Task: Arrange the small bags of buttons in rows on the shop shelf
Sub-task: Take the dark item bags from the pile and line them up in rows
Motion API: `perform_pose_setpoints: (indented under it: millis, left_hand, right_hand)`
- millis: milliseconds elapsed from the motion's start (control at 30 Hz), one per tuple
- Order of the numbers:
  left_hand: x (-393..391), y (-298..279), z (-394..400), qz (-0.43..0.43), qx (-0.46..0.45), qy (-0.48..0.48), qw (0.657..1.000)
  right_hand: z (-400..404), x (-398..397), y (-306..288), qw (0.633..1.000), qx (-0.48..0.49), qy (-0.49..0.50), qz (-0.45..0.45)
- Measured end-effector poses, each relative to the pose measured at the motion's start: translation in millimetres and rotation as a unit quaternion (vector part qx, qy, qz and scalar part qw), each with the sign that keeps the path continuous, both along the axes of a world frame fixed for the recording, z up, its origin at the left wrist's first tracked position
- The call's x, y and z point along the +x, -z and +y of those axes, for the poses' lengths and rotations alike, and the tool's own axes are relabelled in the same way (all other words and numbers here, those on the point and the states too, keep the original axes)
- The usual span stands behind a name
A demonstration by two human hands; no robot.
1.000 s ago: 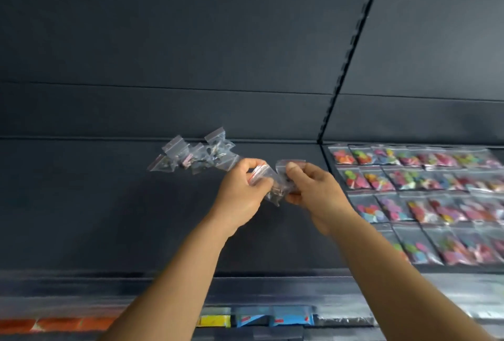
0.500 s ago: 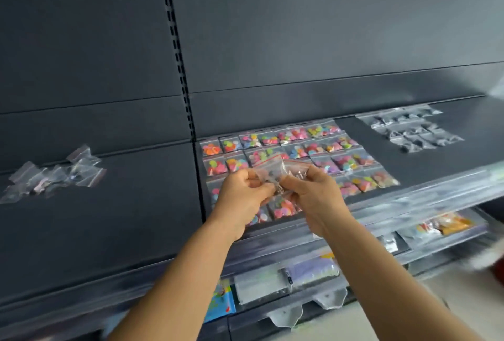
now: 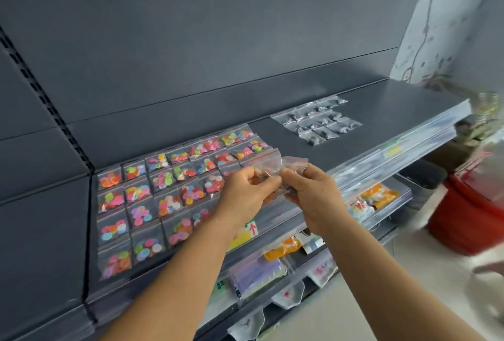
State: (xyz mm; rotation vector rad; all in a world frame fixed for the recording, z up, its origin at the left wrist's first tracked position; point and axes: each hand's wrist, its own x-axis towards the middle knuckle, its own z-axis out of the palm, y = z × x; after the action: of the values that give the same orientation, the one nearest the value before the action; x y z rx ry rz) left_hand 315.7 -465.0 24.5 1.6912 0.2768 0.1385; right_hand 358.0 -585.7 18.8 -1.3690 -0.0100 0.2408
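Small clear zip bags of buttons (image 3: 268, 166), pinched between left hand (image 3: 245, 193) and right hand (image 3: 313, 196), now carried from the loose pile to above the dark shelf's (image 3: 286, 147) colourful rows (image 3: 163, 193), ready for placing.

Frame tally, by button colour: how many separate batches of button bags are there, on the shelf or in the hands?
Bright mixed-colour batch, laid in rows on the shelf: 1
Dark-button batch, further right on the shelf: 1
Held bunch, pinched by left hand and right hand, contents unclear: 1
Total: 3
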Motion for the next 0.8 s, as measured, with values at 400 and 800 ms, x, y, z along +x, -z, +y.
perform_pose_setpoints:
  millis: [400,800]
  left_hand:
    - [124,-3,-45,0.012,-0.023,0.124,0.992]
    - [227,-3,-75,0.000,-0.058,0.169,0.984]
  right_hand:
    - [-61,89,-14,0.997,-0.021,0.071,0.025]
    - [-93,164,-14,0.993,-0.015,0.115,0.023]
